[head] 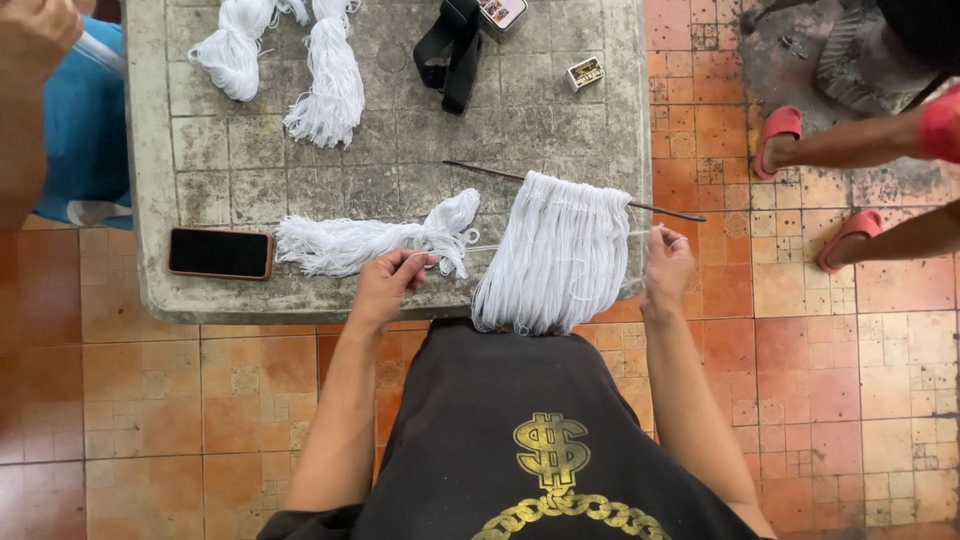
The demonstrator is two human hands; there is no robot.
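My left hand (388,284) pinches one end of a single white cord at the table's front edge, right next to a loose bundle of white cord (350,243). My right hand (665,265) pinches the cord's other end, so it runs taut between both hands. The cord passes across a row of white cords (555,250) that hang from a thin dark rod (660,209) and drape over the table edge toward my lap.
The grey stone table (400,150) also bears a black phone (220,253), two more white cord bundles (325,85), a black strap (450,50) and a small box (585,73). Another person's feet in red sandals (780,135) stand at the right, on orange tiles.
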